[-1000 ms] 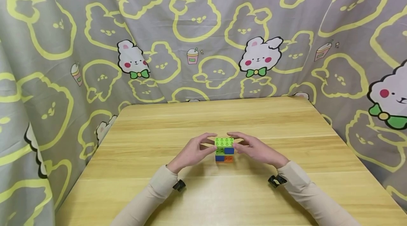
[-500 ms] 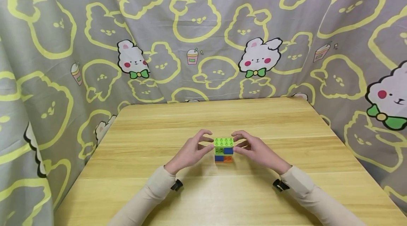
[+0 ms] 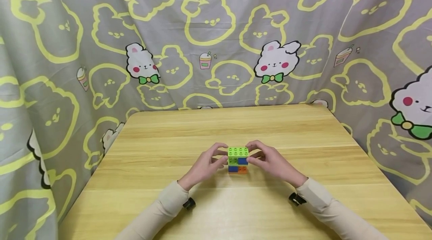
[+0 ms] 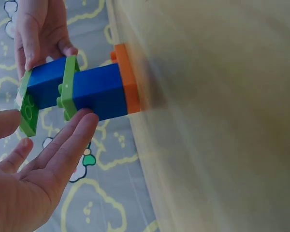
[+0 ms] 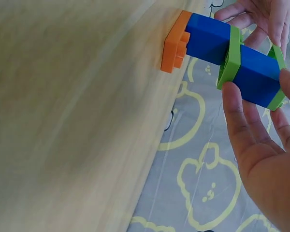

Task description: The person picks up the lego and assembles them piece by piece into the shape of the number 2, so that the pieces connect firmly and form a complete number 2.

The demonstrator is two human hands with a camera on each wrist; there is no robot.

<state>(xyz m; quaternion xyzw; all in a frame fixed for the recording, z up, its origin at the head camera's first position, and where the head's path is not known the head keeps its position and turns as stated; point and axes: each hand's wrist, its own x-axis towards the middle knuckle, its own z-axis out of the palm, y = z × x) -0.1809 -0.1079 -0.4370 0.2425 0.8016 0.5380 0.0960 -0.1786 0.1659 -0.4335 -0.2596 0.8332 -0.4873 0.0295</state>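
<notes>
A stack of toy building bricks (image 3: 238,152) stands upright on the wooden table. Its top is a lime green studded plate (image 3: 238,152). Below come an upper blue brick (image 5: 257,75), a second green plate (image 4: 69,89), a lower blue brick (image 4: 100,91) and an orange base plate (image 4: 128,79). On the left side my left hand (image 3: 206,165) has its fingertips (image 4: 89,121) right at the lower blue brick, thumb near the top plate. From the right, my right hand (image 3: 271,161) reaches the stack, fingertips (image 5: 231,89) by the middle green plate and thumb at the upper end.
The wooden table (image 3: 216,127) extends around the stack on all sides. A grey curtain (image 3: 233,26) with cartoon animals hangs behind and beside it. Each wrist wears a small black camera (image 3: 189,204).
My left hand drew slightly back from the stack, then came in again until its fingertips reached the bricks. My right hand shifted only a little. The stack stays in place.
</notes>
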